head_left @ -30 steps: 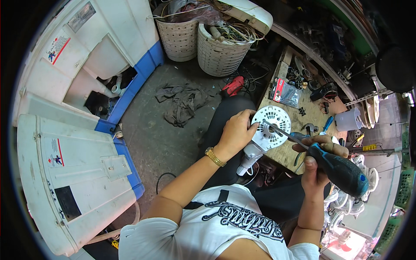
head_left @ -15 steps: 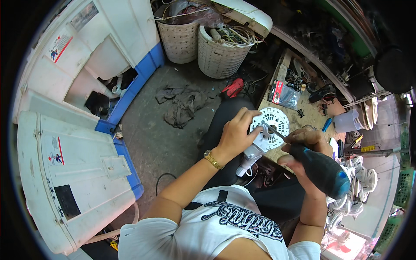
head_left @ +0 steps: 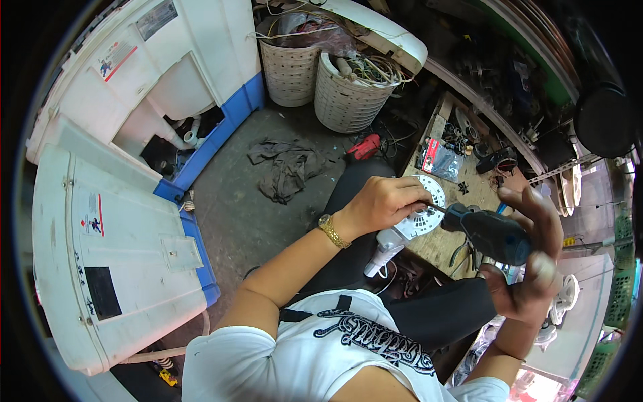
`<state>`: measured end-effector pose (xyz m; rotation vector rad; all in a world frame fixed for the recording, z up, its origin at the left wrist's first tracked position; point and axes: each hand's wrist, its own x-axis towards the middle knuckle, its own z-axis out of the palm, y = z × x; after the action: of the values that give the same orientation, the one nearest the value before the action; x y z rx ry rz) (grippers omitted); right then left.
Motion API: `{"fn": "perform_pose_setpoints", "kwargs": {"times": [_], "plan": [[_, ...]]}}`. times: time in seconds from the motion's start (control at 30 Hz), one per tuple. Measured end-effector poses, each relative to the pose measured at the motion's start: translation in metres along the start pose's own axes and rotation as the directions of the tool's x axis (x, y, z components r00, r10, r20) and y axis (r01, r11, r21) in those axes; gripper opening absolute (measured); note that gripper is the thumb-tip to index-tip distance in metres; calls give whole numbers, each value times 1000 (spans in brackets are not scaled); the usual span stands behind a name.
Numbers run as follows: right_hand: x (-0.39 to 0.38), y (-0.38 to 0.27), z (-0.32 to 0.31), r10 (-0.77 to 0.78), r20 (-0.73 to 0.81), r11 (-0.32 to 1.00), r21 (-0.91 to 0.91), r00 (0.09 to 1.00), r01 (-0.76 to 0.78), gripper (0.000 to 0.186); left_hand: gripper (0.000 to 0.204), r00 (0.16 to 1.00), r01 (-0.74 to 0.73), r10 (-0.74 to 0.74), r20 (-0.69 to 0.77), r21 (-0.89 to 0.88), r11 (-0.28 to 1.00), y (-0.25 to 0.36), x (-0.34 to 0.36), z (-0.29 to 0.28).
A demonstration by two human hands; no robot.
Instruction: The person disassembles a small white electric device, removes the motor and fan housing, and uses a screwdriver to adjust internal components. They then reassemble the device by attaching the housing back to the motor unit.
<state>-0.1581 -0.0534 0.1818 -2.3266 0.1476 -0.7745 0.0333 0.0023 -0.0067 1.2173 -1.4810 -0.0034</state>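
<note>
A white round, slotted fan motor housing sits above my lap, its light-coloured neck pointing down toward me. My left hand, with a gold watch on the wrist, reaches over the housing. Its fingertips are pinched at the tip of a screwdriver, close to the housing's centre; whether a screw is between them is hidden. The dark handle with blue parts lies level, pointing right. Around the handle, my right hand is open, thumb and fingers spread apart.
A wooden bench with a plastic packet, small parts and pliers stands at the right. Two baskets of wires are at the back. A dark cloth and a red tool lie on the floor. White-and-blue cabinets fill the left.
My right hand has loosened from the screwdriver handle and spread its fingers to the right. My left hand has moved from the housing's rim to the screwdriver tip. The handle now lies more level.
</note>
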Motion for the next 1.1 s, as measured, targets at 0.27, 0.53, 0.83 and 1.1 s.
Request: {"fn": "perform_pose_setpoints", "kwargs": {"times": [0.27, 0.53, 0.83, 1.1], "plan": [[51, -51, -10, -138, 588, 516, -644, 797, 564, 56, 24, 935, 325, -345, -77, -199, 925, -10, -9, -10], [64, -69, 2, 2, 670, 473, -655, 742, 589, 34, 20, 846, 447, -504, -174, -286, 848, -28, -41, 3], [73, -67, 9, -59, 642, 452, -666, 765, 594, 38, 12, 799, 473, -559, -223, -340, 813, -18, -43, 6], [65, -73, 10, -18, 675, 445, -655, 738, 610, 46, 23, 533, 371, -841, -93, -868, 331, -63, -67, 11]]}}
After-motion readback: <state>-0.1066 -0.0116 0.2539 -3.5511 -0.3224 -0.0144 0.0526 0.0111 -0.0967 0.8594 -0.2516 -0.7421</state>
